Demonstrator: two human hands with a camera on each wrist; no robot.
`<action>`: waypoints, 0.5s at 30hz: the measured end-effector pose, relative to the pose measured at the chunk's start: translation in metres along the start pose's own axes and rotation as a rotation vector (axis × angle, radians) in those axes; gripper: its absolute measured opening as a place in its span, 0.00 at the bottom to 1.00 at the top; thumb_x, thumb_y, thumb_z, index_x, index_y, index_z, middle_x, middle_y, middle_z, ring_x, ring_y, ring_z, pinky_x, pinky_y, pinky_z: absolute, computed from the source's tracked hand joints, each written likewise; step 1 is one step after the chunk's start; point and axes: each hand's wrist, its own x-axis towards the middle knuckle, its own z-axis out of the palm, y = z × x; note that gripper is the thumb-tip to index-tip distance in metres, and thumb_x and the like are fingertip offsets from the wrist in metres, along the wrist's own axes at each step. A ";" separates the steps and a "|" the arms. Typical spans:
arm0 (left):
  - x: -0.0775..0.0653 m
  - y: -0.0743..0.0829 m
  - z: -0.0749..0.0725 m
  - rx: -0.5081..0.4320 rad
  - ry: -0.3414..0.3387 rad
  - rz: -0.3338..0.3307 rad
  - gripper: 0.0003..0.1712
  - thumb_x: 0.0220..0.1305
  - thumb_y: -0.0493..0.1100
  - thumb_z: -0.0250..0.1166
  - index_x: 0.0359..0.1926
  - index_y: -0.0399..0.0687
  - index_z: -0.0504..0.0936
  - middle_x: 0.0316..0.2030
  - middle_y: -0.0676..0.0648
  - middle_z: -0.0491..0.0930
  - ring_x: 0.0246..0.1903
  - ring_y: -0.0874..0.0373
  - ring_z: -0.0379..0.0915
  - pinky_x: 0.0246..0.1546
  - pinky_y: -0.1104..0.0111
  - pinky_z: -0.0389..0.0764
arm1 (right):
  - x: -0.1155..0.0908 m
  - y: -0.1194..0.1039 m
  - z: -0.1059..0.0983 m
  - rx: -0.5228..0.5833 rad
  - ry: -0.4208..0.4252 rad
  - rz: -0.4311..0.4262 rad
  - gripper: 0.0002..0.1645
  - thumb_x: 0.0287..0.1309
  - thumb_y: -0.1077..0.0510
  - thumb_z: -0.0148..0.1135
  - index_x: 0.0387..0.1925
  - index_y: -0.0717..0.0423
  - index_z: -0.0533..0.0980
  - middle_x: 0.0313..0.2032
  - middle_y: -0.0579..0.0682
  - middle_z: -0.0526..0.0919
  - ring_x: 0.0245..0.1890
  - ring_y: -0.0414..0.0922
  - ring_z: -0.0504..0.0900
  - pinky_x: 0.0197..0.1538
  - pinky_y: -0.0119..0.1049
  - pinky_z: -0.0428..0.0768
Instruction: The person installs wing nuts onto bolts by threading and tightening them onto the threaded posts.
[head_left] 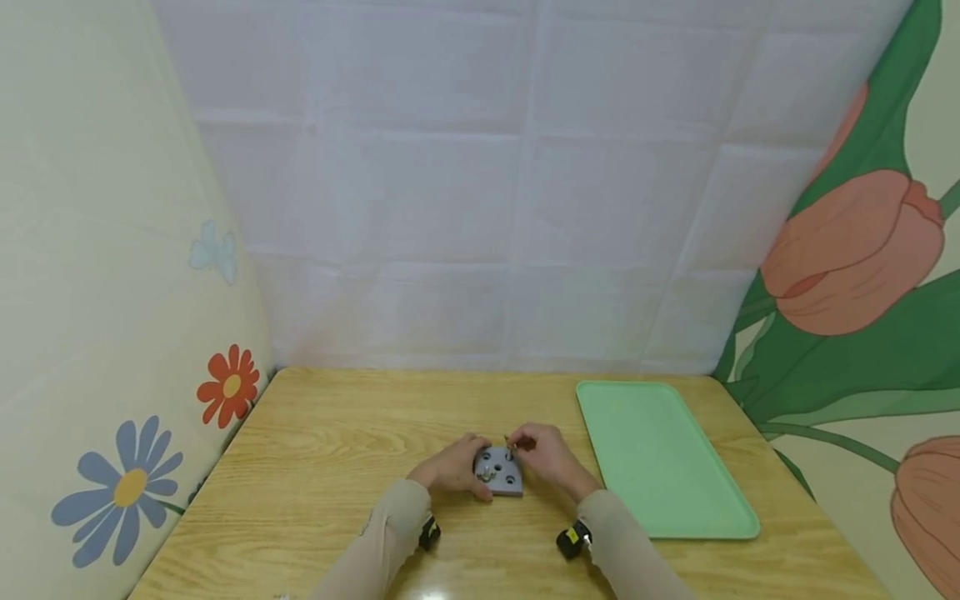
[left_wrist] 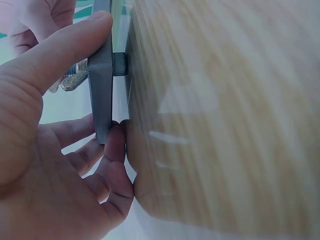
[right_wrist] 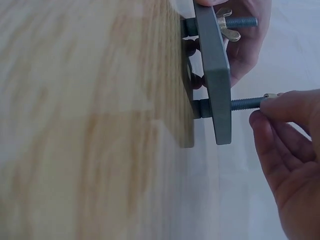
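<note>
A grey metal plate (head_left: 498, 485) with several holes is held level just above the table, resting on bolt heads beneath it. My left hand (head_left: 454, 468) grips its left side, thumb on the near edge and fingers around the far edge. One bolt (right_wrist: 245, 22) stands up through the plate with a wing nut (right_wrist: 231, 35) seated on it. A second bolt (right_wrist: 244, 104) rises near the far right corner. At its tip my right hand (head_left: 546, 454) pinches a small brass-coloured wing nut (right_wrist: 270, 95), mostly hidden by thumb and finger.
A light green tray (head_left: 667, 467) lies on the wooden table (head_left: 337, 433) to the right of my right hand. A small metallic item (head_left: 282, 596) shows at the bottom edge of the head view, too cut off to identify. White cloth hangs behind the table.
</note>
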 end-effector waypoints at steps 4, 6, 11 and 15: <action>0.001 -0.001 0.001 0.004 -0.004 -0.007 0.49 0.43 0.54 0.76 0.64 0.44 0.66 0.51 0.50 0.68 0.47 0.57 0.67 0.51 0.60 0.69 | 0.001 0.001 0.000 0.001 -0.008 0.004 0.07 0.53 0.68 0.65 0.35 0.57 0.81 0.33 0.43 0.82 0.33 0.39 0.78 0.37 0.33 0.77; 0.000 -0.001 0.001 0.009 -0.004 -0.008 0.48 0.43 0.54 0.76 0.64 0.45 0.66 0.51 0.50 0.68 0.47 0.57 0.67 0.51 0.61 0.70 | 0.002 0.000 0.000 0.008 -0.009 0.005 0.06 0.52 0.66 0.66 0.34 0.57 0.81 0.33 0.43 0.82 0.33 0.38 0.78 0.37 0.33 0.78; 0.001 -0.002 0.002 0.012 0.000 -0.003 0.48 0.43 0.55 0.76 0.64 0.45 0.66 0.50 0.50 0.68 0.46 0.58 0.67 0.50 0.61 0.70 | 0.003 -0.001 0.001 0.020 -0.008 0.025 0.04 0.53 0.65 0.66 0.32 0.55 0.82 0.32 0.41 0.82 0.32 0.39 0.78 0.36 0.32 0.77; 0.001 -0.002 0.002 0.009 0.004 0.001 0.49 0.42 0.54 0.76 0.64 0.44 0.66 0.49 0.50 0.68 0.45 0.58 0.67 0.49 0.62 0.70 | 0.003 -0.002 0.001 0.037 -0.008 0.024 0.04 0.53 0.65 0.66 0.31 0.54 0.82 0.34 0.41 0.83 0.34 0.39 0.78 0.37 0.32 0.77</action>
